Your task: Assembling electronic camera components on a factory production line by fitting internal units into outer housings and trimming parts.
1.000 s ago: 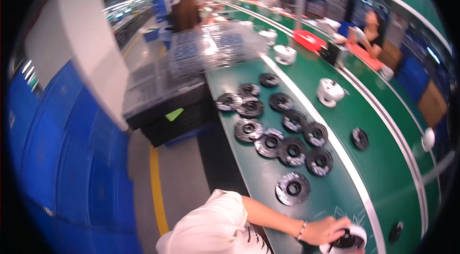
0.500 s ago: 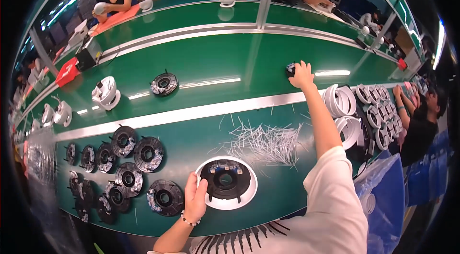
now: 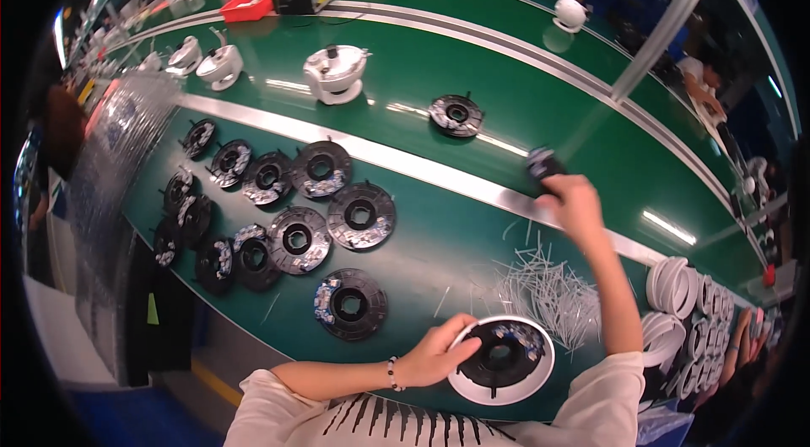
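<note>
My left hand (image 3: 432, 352) grips the rim of a white round housing (image 3: 541, 381), thumb over the edge. Inside the housing sits a black ring-shaped disc (image 3: 499, 356) with a small circuit board along one side. Above the pale rail at the far side of my bench, my right hand (image 3: 575, 204) is closed on a black disc (image 3: 545, 164), tilted nearly edge-on and blurred. Another black disc (image 3: 456, 115) with circuit boards lies on the green conveyor (image 3: 498, 76) beyond. Nearest my left hand on the bench is a loose black disc (image 3: 351, 304).
Several more black discs (image 3: 297, 239) spread over the left of the bench. Thin white strips (image 3: 553, 295) lie piled near my right forearm. White rings (image 3: 672, 287) stack at the right. White assembled units (image 3: 334, 74) stand on the conveyor, with a red tray (image 3: 250, 5) farther back.
The view has swung left, so the scene sits farther right. My right hand has drawn the black disc back from over the conveyor toward the rail. My left hand still holds the housing.
</note>
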The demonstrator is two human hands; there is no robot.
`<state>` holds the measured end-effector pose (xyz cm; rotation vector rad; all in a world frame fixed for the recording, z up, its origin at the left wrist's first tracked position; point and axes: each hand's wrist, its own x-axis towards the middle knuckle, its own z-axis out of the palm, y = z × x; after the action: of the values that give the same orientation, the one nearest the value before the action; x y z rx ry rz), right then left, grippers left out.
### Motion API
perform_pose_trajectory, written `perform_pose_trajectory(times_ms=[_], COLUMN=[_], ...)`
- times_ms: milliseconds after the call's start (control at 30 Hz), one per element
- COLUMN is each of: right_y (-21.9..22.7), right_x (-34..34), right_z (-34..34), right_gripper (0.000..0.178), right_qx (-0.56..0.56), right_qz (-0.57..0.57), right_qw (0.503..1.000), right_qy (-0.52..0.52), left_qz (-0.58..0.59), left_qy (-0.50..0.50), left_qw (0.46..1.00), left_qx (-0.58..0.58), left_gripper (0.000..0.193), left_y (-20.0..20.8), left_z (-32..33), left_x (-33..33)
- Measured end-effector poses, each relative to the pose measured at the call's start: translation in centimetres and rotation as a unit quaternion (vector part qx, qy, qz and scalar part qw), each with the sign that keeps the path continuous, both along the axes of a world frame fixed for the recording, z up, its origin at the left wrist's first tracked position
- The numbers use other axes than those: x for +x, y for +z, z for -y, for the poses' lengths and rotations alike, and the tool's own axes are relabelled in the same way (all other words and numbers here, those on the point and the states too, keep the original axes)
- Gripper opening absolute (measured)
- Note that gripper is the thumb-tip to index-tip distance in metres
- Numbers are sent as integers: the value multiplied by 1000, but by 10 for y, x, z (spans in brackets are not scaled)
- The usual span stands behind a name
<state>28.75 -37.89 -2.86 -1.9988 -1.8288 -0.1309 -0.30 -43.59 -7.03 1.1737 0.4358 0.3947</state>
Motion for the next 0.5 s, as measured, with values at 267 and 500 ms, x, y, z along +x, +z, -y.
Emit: perform_pose_trajectory(times_ms=[267, 500], right_y=[-9, 4], right_x=[-127, -82], right_z=[-17, -111], right_gripper=[38, 57], right_qx=[-174, -79], right_qz=[81, 110], right_qw=[967, 990], right_qy=[169, 36], left_qz=[-1, 57], left_qy=[-42, -29], left_qw=[999, 997], left_qx=[3, -52], left_gripper=[23, 29], left_y=[3, -9], left_z=[0, 15], left_x=[3, -2])
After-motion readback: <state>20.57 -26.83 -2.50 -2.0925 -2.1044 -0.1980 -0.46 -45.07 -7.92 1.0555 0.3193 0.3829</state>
